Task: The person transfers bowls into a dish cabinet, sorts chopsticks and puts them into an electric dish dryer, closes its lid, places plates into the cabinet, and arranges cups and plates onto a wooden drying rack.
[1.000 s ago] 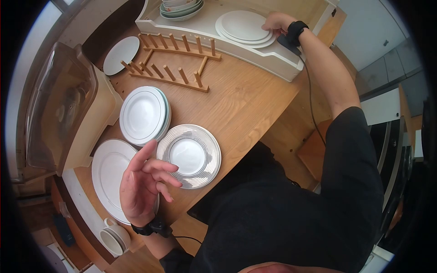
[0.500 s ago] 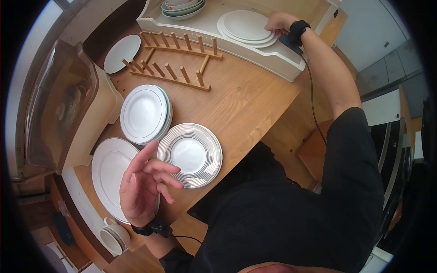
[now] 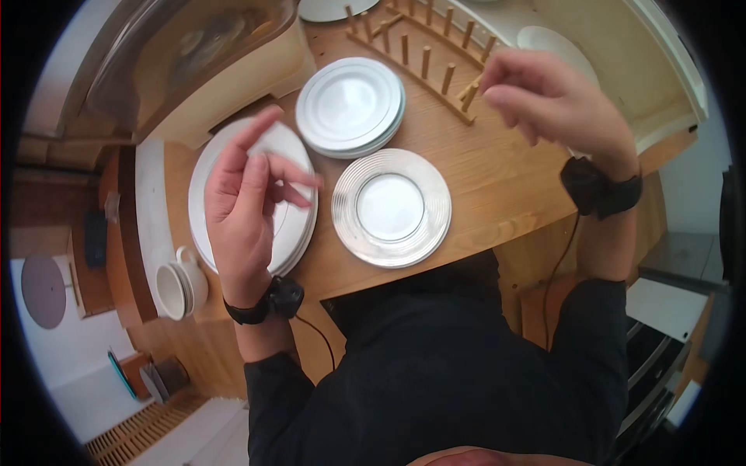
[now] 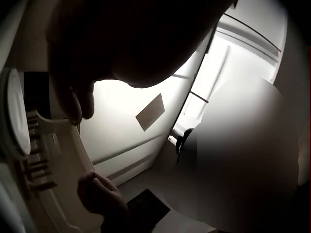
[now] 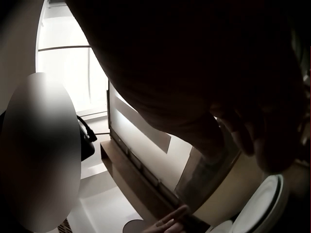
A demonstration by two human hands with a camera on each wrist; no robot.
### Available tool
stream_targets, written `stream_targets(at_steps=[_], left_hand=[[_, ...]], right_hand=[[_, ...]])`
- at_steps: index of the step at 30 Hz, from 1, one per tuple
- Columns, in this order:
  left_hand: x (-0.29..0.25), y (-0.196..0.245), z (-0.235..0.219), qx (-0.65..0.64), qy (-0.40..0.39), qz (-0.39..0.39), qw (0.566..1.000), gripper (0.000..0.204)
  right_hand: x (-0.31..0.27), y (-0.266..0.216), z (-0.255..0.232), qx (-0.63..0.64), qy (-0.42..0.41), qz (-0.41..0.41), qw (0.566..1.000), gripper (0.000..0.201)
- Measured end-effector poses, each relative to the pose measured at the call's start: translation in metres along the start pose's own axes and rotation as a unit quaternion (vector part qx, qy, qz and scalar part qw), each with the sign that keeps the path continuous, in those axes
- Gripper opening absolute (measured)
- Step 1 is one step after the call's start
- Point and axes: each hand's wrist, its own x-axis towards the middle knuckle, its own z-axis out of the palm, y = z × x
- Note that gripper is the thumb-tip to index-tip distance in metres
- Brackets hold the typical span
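Observation:
My left hand (image 3: 245,213) hovers over a stack of large white plates (image 3: 203,225), its fingers loosely spread and holding nothing. In the left wrist view it is a dark shape along the top. My right hand (image 3: 556,105) is raised near the right end of a wooden peg rack (image 3: 426,68), fingers loosely bent with nothing between them. Behind it, partly hidden, a white plate (image 3: 536,37) lies in a cream tray (image 3: 674,105). Between the hands sits a plate with a ringed silvery rim (image 3: 392,208). Beyond that stands a stack of smaller white plates (image 3: 350,105).
Nested cups (image 3: 183,287) stand at the table's left corner. A cream container (image 3: 252,70) with a brownish see-through lid (image 3: 175,58) is at the back left. Another white plate (image 3: 326,9) shows at the top edge. A cable (image 3: 561,272) hangs from the right wrist.
My right hand has left the white plates in the tray and come back toward me, beside the peg rack. The head view has swung left. My left hand stays over the large plates.

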Motion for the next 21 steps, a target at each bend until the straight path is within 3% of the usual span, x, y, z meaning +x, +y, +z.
stream_targets(at_steps=[1, 2, 4, 5, 7, 8, 10, 11, 14, 16, 18, 21], left_hand=[[-0.004, 0.005, 0.008, 0.078, 0.064, 0.028, 0.994, 0.033], [-0.01, 0.01, 0.011, 0.082, 0.076, 0.023, 0.993, 0.033], [-0.022, 0.016, 0.014, 0.247, 0.107, 0.009, 0.963, 0.033], [-0.033, 0.02, 0.011, 0.24, 0.079, -0.035, 0.967, 0.032], [-0.053, 0.019, 0.009, 0.252, 0.03, -0.092, 0.963, 0.026], [-0.063, 0.015, 0.009, 0.248, 0.005, -0.126, 0.96, 0.025], [-0.077, 0.004, 0.01, 0.268, -0.051, -0.172, 0.947, 0.026], [-0.081, 0.0, 0.012, 0.275, -0.063, -0.179, 0.943, 0.029], [-0.086, -0.015, 0.024, 0.313, 0.005, -0.239, 0.919, 0.029], [-0.09, -0.025, 0.026, 0.321, 0.019, -0.232, 0.918, 0.034], [-0.089, -0.03, 0.029, 0.232, 0.058, -0.271, 0.932, 0.042], [-0.085, -0.037, 0.034, 0.179, 0.071, -0.322, 0.927, 0.041]], right_hand=[[0.006, 0.002, 0.013, 0.01, -0.052, -0.029, 0.998, 0.029], [0.013, 0.006, 0.024, 0.014, -0.065, -0.032, 0.997, 0.029], [0.026, 0.018, 0.044, -0.081, -0.112, -0.017, 0.99, 0.023], [0.03, 0.02, 0.052, -0.08, -0.121, -0.022, 0.989, 0.023], [0.035, 0.025, 0.066, -0.086, -0.081, 0.048, 0.992, 0.029], [0.04, 0.031, 0.072, -0.084, -0.085, 0.044, 0.992, 0.029], [0.051, 0.043, 0.079, -0.087, 0.01, 0.015, 0.996, 0.032], [0.054, 0.045, 0.082, -0.085, 0.007, 0.015, 0.996, 0.032], [0.058, 0.048, 0.089, -0.101, -0.061, -0.014, 0.993, 0.029], [0.052, 0.047, 0.091, -0.035, -0.223, 0.041, 0.973, 0.027], [0.052, 0.051, 0.095, -0.015, -0.222, 0.035, 0.974, 0.026], [0.051, 0.046, 0.091, -0.005, -0.288, 0.076, 0.954, 0.023]])
